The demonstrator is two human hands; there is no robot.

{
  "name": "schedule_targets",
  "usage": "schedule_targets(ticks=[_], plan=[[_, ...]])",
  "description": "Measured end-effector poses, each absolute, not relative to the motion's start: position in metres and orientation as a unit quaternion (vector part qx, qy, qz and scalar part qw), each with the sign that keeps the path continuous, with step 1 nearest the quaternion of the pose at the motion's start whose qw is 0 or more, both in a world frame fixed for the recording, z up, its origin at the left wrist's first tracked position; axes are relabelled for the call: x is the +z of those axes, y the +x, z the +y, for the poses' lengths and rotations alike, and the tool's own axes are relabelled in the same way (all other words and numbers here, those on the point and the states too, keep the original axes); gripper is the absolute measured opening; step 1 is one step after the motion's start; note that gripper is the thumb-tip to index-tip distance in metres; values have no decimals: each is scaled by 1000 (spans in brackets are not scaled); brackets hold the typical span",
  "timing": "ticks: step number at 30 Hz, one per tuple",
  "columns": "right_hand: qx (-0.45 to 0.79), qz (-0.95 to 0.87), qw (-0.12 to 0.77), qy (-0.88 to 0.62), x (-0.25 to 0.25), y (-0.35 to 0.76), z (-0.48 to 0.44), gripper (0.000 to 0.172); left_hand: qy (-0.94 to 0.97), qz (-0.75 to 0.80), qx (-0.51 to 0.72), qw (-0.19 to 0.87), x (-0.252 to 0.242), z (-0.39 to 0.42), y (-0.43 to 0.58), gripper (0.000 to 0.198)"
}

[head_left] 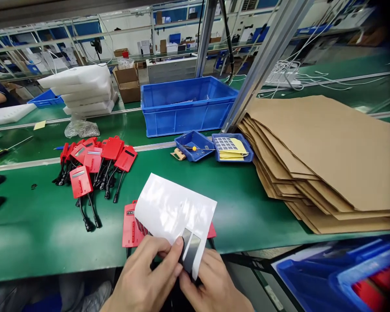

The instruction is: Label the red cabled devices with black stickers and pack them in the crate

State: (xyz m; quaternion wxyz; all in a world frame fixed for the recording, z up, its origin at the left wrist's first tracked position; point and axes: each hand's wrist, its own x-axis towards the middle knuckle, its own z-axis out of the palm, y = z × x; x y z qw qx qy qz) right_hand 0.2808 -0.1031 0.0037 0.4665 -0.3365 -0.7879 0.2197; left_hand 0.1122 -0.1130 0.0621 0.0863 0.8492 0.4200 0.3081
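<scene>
A green bench (45,242) spans the view, its left end cropped. At the right lies a cardboard stack (338,147), cut off by the picture's edge. Below it, a blue crate (305,281) is cropped and blurred, with red contents smeared past recognition. Toward the far side stands a blue bin (188,117), its front wall hiding most of its floor. To its left is a pile of white slabs (84,86).

The white sheet (172,203) is held tilted over the bench's near edge, covering much of the red parts (129,229) behind it. The right hand (214,286) is closed on its lower right edge, fingers partly hidden behind. The left hand (143,277) pinches its near edge, thumb against forefinger.

Two small trays (196,157) sit before the bin. Left of them, red units (112,148) with black leads overlap, many half hidden. Smallest are the grey strips (192,253) on the sheet; the left thumb covers part of one, and may have hold of it too.
</scene>
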Motion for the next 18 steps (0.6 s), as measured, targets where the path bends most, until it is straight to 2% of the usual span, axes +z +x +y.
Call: schedule_targets(ticks=[6,12,15,18], plan=[[197,-802,457,-331,5,283,-103,25,856,423,292,61,71,-113,111,28],[135,-821,458,-314,13,281,-98,28,842,450,296,-36,62,-122,112,30],[143,-818,466,-306,15,280,-97,28,834,440,331,30,67,-120,111,37],[186,-787,472,-352,9,285,-96,20,788,426,398,198,72,-110,97,38]])
